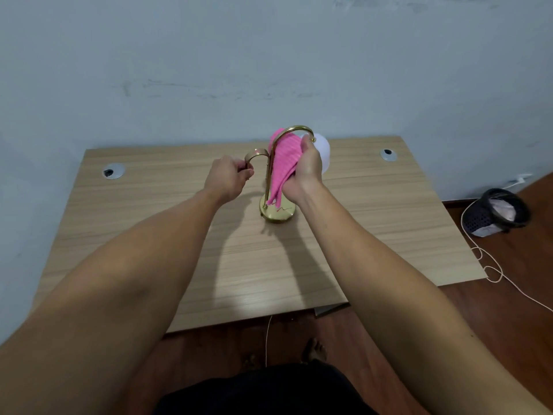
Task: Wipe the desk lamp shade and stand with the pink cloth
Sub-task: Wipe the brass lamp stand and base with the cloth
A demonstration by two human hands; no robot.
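Observation:
A brass desk lamp stands mid-desk on a round base (276, 215). Two curved gold arms rise from its stem: a tall one (294, 129) arching right to a white shade (324, 154), and a shorter hook (258, 154) on the left. My left hand (229, 178) grips the end of the short hook. My right hand (305, 172) holds the pink cloth (284, 163) against the stem and tall arm; the cloth's tail hangs down to the base. The shade is partly hidden behind my right hand.
The wooden desk (374, 223) sits against a pale wall, with cable grommets at back left (113, 171) and back right (388, 154). A dark mesh bin (502, 212) and a loose cord (490, 268) lie on the floor to the right.

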